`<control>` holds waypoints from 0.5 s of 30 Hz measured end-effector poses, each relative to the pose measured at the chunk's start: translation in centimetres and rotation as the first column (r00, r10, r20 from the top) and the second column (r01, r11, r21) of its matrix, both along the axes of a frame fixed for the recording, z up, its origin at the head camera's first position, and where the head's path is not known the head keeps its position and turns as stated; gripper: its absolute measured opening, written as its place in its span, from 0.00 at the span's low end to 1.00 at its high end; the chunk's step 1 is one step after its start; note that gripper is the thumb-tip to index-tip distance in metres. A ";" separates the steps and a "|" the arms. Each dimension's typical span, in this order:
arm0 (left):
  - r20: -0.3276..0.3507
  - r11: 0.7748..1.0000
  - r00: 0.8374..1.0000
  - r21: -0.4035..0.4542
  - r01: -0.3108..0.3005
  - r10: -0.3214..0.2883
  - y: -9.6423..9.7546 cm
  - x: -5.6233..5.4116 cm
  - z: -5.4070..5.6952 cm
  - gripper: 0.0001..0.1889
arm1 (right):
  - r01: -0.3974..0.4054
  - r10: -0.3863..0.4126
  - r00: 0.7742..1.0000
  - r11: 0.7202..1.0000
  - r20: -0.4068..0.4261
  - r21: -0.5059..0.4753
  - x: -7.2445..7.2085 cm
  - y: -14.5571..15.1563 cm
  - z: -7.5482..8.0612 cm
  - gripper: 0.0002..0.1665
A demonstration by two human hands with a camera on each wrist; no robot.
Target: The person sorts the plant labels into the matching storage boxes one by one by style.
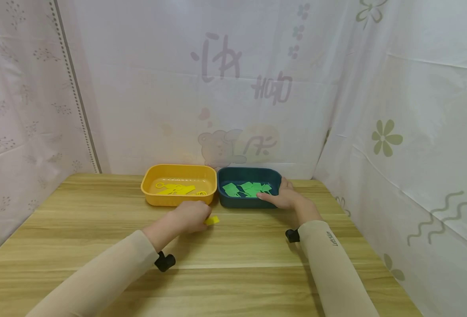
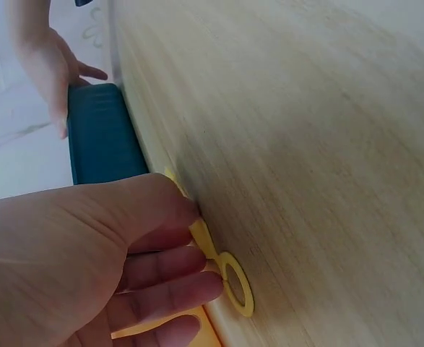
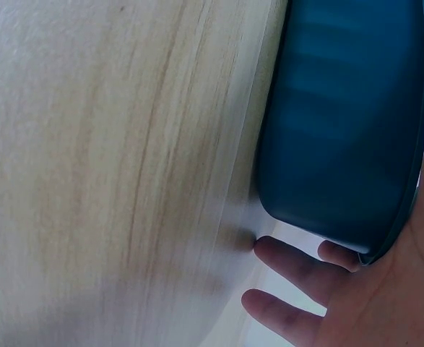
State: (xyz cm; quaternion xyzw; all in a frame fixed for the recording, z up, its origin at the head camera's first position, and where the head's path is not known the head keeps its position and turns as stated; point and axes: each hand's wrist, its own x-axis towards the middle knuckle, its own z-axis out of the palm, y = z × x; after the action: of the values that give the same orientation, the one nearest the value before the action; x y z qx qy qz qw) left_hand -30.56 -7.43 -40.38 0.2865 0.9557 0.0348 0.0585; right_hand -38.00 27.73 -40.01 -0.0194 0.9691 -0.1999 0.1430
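My left hand (image 1: 192,216) pinches a yellow plastic tag (image 1: 213,220) just in front of the yellow bin (image 1: 154,200). In the left wrist view, the tag's ring (image 2: 242,285) sticks out beside the fingers, close to the tabletop; the palm and fingers hide part of the tag. My right hand (image 1: 287,198) holds the right end of the dark teal bin (image 1: 239,203), thumb over the front rim, fingers round the outer end. From the right wrist, spread fingers (image 3: 298,271) show beneath the bin's rim.
Several yellow tags (image 1: 176,189) lie in the yellow bin, several green tags (image 1: 251,189) in the teal one. Both bins stand side by side at the back of the wooden table (image 1: 225,264). A patterned curtain (image 1: 158,88) hangs behind and along both sides.
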 end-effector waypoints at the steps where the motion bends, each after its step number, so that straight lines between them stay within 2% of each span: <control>1: -0.002 1.000 1.000 -0.001 0.001 -0.001 0.0 0.0 0.0 0.10 | -0.001 0.001 1.000 1.000 0.001 0.000 0.0 0.0 0.0 0.89; 15: -0.009 0.999 1.000 -0.051 0.019 -0.019 0.3 0.1 0.3 0.09 | 0.000 0.000 1.000 1.000 -0.002 -0.006 0.4 -0.1 0.2 0.88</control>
State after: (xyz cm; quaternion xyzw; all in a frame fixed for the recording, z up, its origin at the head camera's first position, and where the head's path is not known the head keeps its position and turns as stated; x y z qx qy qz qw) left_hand -30.49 -7.14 -40.06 0.2940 0.9538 0.0086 0.0616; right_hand -37.60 27.64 -39.78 -0.0198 0.9687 -0.2027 0.1420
